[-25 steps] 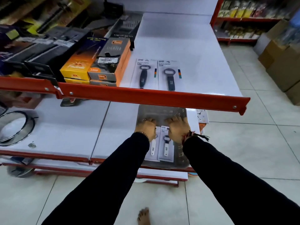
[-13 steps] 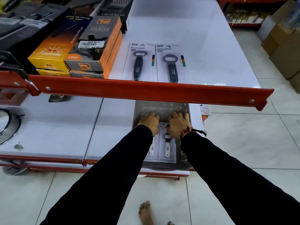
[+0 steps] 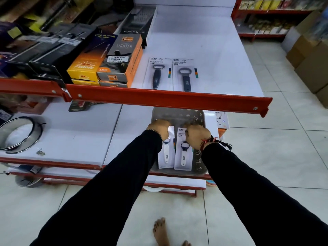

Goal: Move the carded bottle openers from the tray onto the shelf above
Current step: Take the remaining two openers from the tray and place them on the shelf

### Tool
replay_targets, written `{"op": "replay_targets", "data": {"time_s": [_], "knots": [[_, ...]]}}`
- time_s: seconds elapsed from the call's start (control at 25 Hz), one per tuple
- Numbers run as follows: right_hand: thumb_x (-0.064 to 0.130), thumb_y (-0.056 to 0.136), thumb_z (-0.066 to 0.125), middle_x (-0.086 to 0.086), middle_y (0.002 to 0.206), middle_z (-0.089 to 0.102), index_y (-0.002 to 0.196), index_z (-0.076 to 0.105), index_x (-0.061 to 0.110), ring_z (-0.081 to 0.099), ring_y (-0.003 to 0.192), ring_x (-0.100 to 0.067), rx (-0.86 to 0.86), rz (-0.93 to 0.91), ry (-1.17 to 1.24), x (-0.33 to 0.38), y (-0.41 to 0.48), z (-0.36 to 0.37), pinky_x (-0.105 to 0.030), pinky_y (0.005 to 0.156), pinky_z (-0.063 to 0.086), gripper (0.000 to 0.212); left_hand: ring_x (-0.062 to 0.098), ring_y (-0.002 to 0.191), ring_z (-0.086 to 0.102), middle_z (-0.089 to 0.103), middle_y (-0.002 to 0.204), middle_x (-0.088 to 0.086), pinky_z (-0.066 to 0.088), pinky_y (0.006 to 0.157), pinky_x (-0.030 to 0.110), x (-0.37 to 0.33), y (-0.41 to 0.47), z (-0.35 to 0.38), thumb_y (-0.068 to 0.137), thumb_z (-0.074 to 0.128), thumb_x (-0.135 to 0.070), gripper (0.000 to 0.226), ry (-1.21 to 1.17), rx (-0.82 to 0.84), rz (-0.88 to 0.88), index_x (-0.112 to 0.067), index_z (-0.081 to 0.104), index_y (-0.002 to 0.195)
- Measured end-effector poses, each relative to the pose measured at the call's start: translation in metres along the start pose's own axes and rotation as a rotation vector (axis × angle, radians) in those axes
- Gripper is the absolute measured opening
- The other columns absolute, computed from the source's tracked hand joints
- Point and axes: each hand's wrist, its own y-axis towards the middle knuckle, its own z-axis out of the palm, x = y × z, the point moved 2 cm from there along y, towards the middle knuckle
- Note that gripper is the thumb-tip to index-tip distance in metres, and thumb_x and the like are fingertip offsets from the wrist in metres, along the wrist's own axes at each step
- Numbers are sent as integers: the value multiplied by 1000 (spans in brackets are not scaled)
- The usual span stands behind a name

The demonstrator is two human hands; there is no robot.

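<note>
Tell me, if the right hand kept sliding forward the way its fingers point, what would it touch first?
Probably the far wall of the clear tray. The right hand rests on a white-handled opener card, fingers pointing toward the tray's back end under the red shelf edge. Depth there is hard to judge.

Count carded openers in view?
4. Two dark-handled openers lie side by side on the upper shelf; two white-handled openers lie in the tray under both hands. More may be hidden beneath.
</note>
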Motion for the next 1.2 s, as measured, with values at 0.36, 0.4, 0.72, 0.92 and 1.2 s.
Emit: {"op": "replay_targets", "data": {"time_s": [0.36,0.4,0.72,0.92,1.2], "knots": [[6,82,54,-11,127,58,136,45,20,55,113,-37,-175,-48,-33,17,-75,-64,-39,67,45,56,38,112,63,64,126,18,51,90,40,-24,-105,-54,86,60,-2,48,-18,-302,50,-13,58,133],[6,82,53,-10,126,58,134,46,19,55,112,-37,-195,-60,-55,19,-85,-72,-37,65,41,54,37,114,62,64,128,17,51,91,39,-27,-117,-61,86,60,-2,48,-23,-319,54,-14,58,132],[4,86,45,-6,114,59,126,50,17,57,102,-34,-386,-148,-93,31,-144,-152,-37,62,43,42,32,115,61,65,126,12,52,85,37,-50,-176,-118,91,47,1,45,20,-400,94,-16,58,131],[7,88,45,-7,109,59,123,49,16,58,97,-34,-476,-120,-136,21,-149,-227,-35,60,38,36,34,115,60,62,127,15,51,90,36,-72,-174,-178,89,55,-7,46,72,-415,161,-13,54,135],[4,91,37,-18,119,59,129,48,10,59,107,-41,-584,-61,-98,-16,-93,-320,-46,77,52,40,33,118,60,63,130,15,49,99,36,-122,-129,-273,90,51,-6,46,44,-543,264,-15,53,136]]}}
